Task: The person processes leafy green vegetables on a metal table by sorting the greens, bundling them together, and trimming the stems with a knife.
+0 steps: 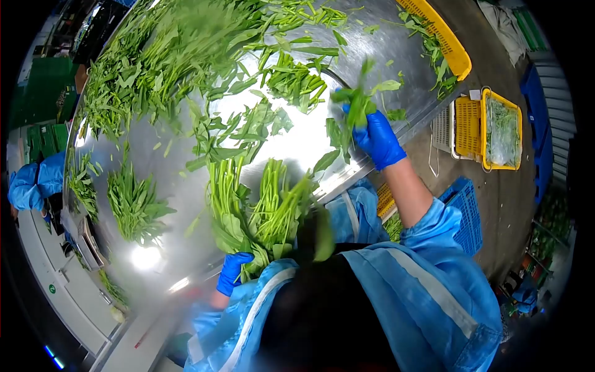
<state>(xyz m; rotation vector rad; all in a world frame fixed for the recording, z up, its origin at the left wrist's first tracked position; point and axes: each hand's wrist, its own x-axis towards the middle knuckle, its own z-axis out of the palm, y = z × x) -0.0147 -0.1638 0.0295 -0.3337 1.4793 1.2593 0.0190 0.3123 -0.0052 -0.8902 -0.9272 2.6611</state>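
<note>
Blue-gloved, the left hand (pixel 230 273) grips a bunch (pixel 257 214) by its leafy end at the steel desk's (pixel 180 214) edge; the right hand (pixel 379 139) closes on leafy sprigs (pixel 359 102) above the desk.

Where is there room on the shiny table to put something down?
One mostly bare patch lies between the small leafy bunch and the greens in the left hand. Another, with loose bits, lies between the right hand and the yellow basket. The far left is crowded by the big leafy heap.
</note>
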